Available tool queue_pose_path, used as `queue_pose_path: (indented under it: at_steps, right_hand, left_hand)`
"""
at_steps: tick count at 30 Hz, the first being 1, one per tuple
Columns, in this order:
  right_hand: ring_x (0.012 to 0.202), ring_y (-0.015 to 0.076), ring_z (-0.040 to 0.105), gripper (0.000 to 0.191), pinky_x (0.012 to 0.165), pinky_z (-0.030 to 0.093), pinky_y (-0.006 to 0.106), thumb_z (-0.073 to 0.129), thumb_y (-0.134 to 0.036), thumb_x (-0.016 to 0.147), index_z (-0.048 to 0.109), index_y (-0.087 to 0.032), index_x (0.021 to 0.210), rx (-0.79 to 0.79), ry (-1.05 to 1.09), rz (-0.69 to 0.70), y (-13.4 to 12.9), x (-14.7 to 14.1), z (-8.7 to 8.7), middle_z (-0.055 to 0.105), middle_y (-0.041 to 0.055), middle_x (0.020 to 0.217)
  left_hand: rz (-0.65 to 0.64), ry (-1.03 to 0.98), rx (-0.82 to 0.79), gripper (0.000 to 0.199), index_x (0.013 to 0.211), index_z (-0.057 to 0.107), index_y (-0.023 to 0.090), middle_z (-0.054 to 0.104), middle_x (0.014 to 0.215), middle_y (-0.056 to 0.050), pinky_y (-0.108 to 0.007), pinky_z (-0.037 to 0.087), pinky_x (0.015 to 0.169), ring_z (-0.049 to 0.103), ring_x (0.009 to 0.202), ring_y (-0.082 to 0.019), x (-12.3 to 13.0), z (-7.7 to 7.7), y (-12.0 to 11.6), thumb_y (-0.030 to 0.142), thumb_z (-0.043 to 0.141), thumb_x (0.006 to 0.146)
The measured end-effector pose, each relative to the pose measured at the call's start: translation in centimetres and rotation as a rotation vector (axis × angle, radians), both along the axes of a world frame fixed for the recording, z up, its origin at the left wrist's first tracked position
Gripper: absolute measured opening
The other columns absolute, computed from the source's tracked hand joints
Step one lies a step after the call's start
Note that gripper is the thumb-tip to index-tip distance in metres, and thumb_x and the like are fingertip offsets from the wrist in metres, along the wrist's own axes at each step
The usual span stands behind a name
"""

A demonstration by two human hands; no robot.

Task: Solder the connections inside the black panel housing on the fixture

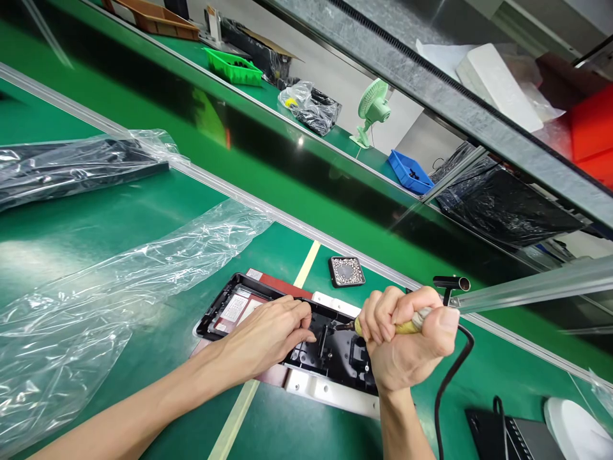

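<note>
A long black plastic housing point(342, 348) lies open side up on a fixture with white blocks point(330, 393) and a reddish-brown board point(272, 377). My right hand point(407, 338) is wrapped round the yellowish handle of a soldering iron point(364, 327), whose metal tip points left and down into the housing. Over the housing's middle rests my left hand point(280, 326), its fingers curled and thumb near the index finger; whatever they may pinch is hidden. A small black tray point(347, 271) of tiny metal parts sits just behind the housing.
Clear plastic film point(158, 268) and a bagged black part point(81, 166) lie to the left. A metal tube holder point(451, 283) stands near my right hand, with a black cable point(453, 377) below. Beyond the rail are a green fan point(373, 105), a green bin point(234, 67) and a blue bin point(409, 172).
</note>
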State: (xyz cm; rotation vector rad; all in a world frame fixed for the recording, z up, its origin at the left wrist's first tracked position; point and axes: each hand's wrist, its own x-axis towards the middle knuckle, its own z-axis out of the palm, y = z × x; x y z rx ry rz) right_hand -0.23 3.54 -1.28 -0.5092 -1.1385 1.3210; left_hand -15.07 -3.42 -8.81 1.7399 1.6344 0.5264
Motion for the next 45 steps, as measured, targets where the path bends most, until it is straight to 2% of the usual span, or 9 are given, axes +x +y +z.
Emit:
queue_pose_path:
  at_steps: [23, 30, 35, 41, 45]
  right_hand:
    - [0.035, 0.0072, 0.024, 0.048, 0.031, 0.027, 0.018, 0.046, -0.048, 0.096, 0.035, -0.016, 0.062, -0.001, -0.010, 0.022, 0.0, 0.3, -0.2, 0.027, -0.0052, 0.042]
    - [0.038, 0.0083, 0.031, 0.044, 0.035, 0.033, 0.019, 0.040, -0.046, 0.100, 0.039, -0.017, 0.066, 0.063, -0.029, 0.095, 0.1, 0.8, -0.6, 0.033, -0.0043, 0.046]
    - [0.041, 0.0094, 0.036, 0.040, 0.039, 0.037, 0.021, 0.037, -0.039, 0.099, 0.044, -0.017, 0.067, 0.105, -0.044, 0.204, 0.3, 1.4, -0.7, 0.036, -0.0030, 0.049]
    - [0.042, 0.0114, 0.040, 0.040, 0.040, 0.043, 0.026, 0.037, -0.040, 0.097, 0.047, -0.016, 0.066, 0.138, -0.054, 0.371, 1.0, 2.5, 0.2, 0.040, -0.0011, 0.050]
    - [0.039, 0.0108, 0.038, 0.046, 0.037, 0.042, 0.026, 0.033, -0.045, 0.099, 0.046, -0.016, 0.065, 0.159, -0.024, 0.285, 1.4, 3.5, 1.4, 0.038, -0.0022, 0.047]
  left_hand:
    - [-0.009, -0.006, 0.037, 0.022, 0.087, 0.053, 0.018, 0.059, 0.086, -0.001, -0.030, 0.032, 0.073, 0.052, 0.086, -0.018, 0.0, -0.4, 0.0, 0.036, 0.054, 0.099]
    - [-0.012, 0.009, 0.025, 0.022, 0.087, 0.054, 0.017, 0.059, 0.088, -0.002, -0.031, 0.032, 0.074, 0.052, 0.086, -0.019, -0.1, -0.4, -0.1, 0.036, 0.054, 0.099]
    - [-0.016, 0.011, 0.045, 0.022, 0.086, 0.054, 0.017, 0.059, 0.086, -0.002, -0.030, 0.032, 0.073, 0.052, 0.084, -0.018, 0.0, -0.5, -0.1, 0.035, 0.054, 0.099]
    - [-0.019, 0.006, 0.054, 0.023, 0.087, 0.054, 0.017, 0.059, 0.087, -0.002, -0.030, 0.032, 0.073, 0.052, 0.084, -0.018, -0.1, -0.6, 0.0, 0.036, 0.054, 0.100]
    - [-0.014, -0.002, 0.043, 0.022, 0.087, 0.053, 0.017, 0.059, 0.088, -0.002, -0.030, 0.032, 0.074, 0.052, 0.086, -0.018, -0.2, -0.8, 0.0, 0.036, 0.053, 0.100]
